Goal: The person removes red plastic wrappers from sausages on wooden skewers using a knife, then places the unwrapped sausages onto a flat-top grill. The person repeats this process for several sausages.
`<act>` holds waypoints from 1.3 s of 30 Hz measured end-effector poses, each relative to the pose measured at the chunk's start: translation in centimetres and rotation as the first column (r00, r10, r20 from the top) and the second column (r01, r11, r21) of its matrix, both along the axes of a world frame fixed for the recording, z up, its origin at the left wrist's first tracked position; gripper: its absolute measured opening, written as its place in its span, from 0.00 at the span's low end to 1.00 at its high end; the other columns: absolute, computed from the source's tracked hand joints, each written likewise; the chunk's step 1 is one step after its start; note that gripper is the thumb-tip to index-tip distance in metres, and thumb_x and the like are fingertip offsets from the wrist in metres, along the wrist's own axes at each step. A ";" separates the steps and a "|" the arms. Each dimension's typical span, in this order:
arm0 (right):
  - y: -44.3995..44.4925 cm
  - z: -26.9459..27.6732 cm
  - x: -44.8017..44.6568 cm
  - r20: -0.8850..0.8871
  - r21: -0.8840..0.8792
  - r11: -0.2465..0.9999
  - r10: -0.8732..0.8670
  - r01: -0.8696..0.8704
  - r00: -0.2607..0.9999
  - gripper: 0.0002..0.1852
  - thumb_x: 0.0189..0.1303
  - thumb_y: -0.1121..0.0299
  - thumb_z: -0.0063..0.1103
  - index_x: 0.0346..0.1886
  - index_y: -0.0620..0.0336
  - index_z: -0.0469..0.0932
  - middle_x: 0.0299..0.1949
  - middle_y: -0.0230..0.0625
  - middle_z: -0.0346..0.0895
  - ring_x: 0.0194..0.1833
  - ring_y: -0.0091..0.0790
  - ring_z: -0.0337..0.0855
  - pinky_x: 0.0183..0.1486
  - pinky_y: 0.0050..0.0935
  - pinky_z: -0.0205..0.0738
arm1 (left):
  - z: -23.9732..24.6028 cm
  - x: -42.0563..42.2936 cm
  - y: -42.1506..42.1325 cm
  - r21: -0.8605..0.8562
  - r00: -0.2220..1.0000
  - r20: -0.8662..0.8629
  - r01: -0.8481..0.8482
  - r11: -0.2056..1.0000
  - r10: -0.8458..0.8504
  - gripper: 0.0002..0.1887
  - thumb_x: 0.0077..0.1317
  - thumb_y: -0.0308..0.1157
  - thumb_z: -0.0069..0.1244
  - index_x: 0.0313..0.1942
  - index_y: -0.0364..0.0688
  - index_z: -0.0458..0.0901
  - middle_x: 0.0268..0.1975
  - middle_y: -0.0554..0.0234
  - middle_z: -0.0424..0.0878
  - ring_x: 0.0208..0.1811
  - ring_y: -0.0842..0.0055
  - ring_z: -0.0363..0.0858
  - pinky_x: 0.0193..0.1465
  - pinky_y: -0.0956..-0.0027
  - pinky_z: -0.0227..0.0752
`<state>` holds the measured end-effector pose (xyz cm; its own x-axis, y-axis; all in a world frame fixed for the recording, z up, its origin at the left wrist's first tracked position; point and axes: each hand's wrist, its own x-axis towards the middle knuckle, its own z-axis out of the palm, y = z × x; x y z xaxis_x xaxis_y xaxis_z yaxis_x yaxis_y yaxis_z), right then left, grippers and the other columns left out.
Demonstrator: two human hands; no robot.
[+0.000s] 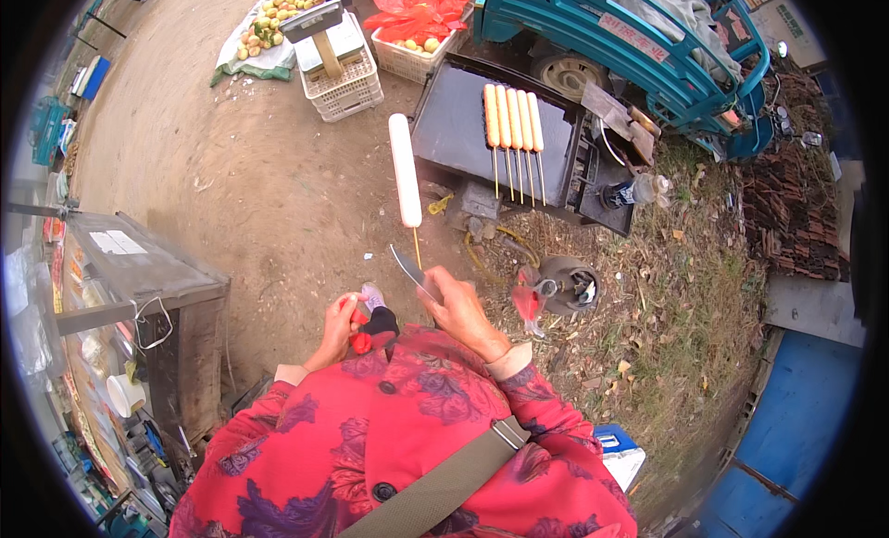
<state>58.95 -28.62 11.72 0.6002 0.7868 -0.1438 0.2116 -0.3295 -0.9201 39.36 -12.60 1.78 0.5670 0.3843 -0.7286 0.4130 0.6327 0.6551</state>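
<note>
My right hand [453, 305] grips a knife [408, 266] and the thin stick of a pale skewered sausage [405, 170], which points up and away from me. Close to my chest on the left, my left hand [339, 326] holds a red wrapper [359, 318], its fingertips pinched together. Beyond and to the right lies a dark flat griddle [448, 121]. Several browned sausages [514, 118] on sticks rest side by side on it, their sticks pointing towards me.
A scale [326, 48] stands on plastic crates, beside fruit [285, 10] and a fruit crate [410, 64]. A teal cargo tricycle [590, 17] is behind the griddle. A plastic bottle [628, 193] lies right, a round stove [571, 284] below. A wooden stand [194, 350] is left.
</note>
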 end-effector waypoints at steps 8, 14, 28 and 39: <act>-11.6 -1.7 3.0 -0.079 -0.129 0.987 -0.107 0.096 0.991 0.10 0.61 0.68 0.58 0.40 0.61 0.71 0.24 0.48 0.74 0.27 0.55 0.77 0.28 0.41 0.69 | 0.5 -2.4 -5.6 0.477 0.527 -0.018 0.752 0.455 -0.850 0.12 0.70 0.37 0.45 0.47 0.40 0.79 0.36 0.69 0.75 0.42 0.81 0.73 0.45 0.76 0.67; -18.5 -2.7 -1.1 -0.171 -0.136 0.920 -0.388 0.368 0.906 0.07 0.62 0.71 0.57 0.38 0.62 0.71 0.19 0.38 0.72 0.20 0.29 0.75 0.24 0.30 0.66 | 0.2 1.9 -4.9 -0.101 0.320 0.192 0.947 0.306 -0.928 0.09 0.69 0.32 0.46 0.46 0.39 0.77 0.38 0.69 0.75 0.43 0.80 0.73 0.47 0.75 0.67; -37.6 -11.7 -14.8 -0.245 -0.488 0.444 -0.896 0.751 0.371 0.03 0.65 0.75 0.54 0.35 0.62 0.71 0.21 0.24 0.68 0.21 0.15 0.66 0.22 0.17 0.61 | -26.7 21.6 -34.0 -0.156 0.727 0.012 0.680 0.716 -0.687 0.08 0.71 0.29 0.41 0.47 0.41 0.74 0.42 0.64 0.82 0.42 0.77 0.83 0.40 0.71 0.80; -49.8 -19.1 -18.5 -0.312 -0.693 0.252 -0.949 0.676 0.034 0.04 0.62 0.74 0.57 0.35 0.63 0.74 0.23 0.28 0.72 0.24 0.18 0.70 0.28 0.22 0.67 | -52.9 26.8 -47.4 -0.094 0.898 -0.154 -0.429 0.898 0.413 0.22 0.68 0.29 0.42 0.61 0.49 0.59 0.52 0.61 0.75 0.43 0.63 0.81 0.38 0.53 0.82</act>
<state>40.43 -78.45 -7.34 0.4462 -0.3446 -0.8259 -0.8930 -0.1112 -0.4361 66.14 -60.04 -51.11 0.2714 0.4693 -0.8403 0.1644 0.8377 0.5209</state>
